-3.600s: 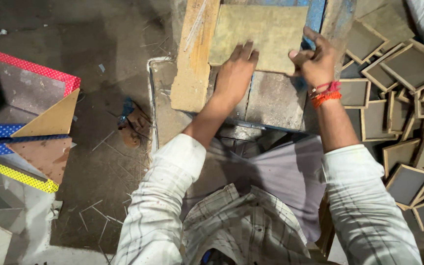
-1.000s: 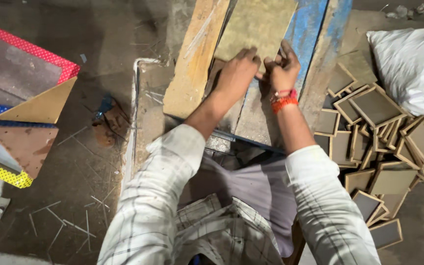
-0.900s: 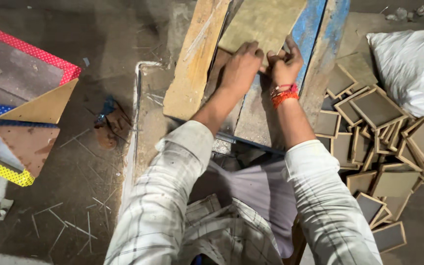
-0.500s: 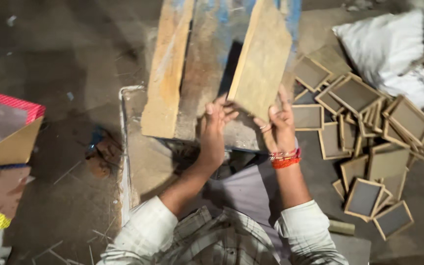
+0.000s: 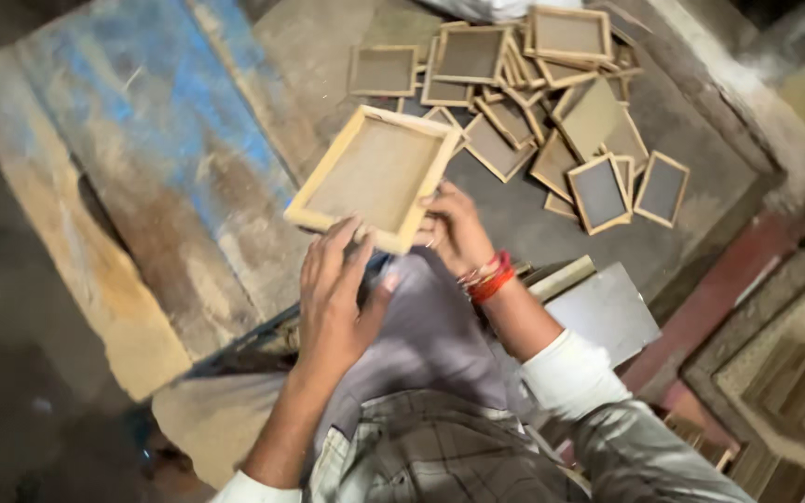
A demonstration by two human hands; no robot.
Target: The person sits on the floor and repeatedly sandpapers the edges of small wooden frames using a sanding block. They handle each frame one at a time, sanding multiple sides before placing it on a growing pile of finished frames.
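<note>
Head view, hands (image 5: 393,270) holding wooden frame (image 5: 375,177), blue-painted planks (image 5: 142,140), dusty floor (image 5: 533,214)

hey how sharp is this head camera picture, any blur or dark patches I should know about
Head view: slight motion blur overall; the framed panel held by the left hand and right hand reads clearly enough. The pile of small frames is fairly well lit; the left edge and bottom corners fall into dark shadow. No strong glare.
</note>
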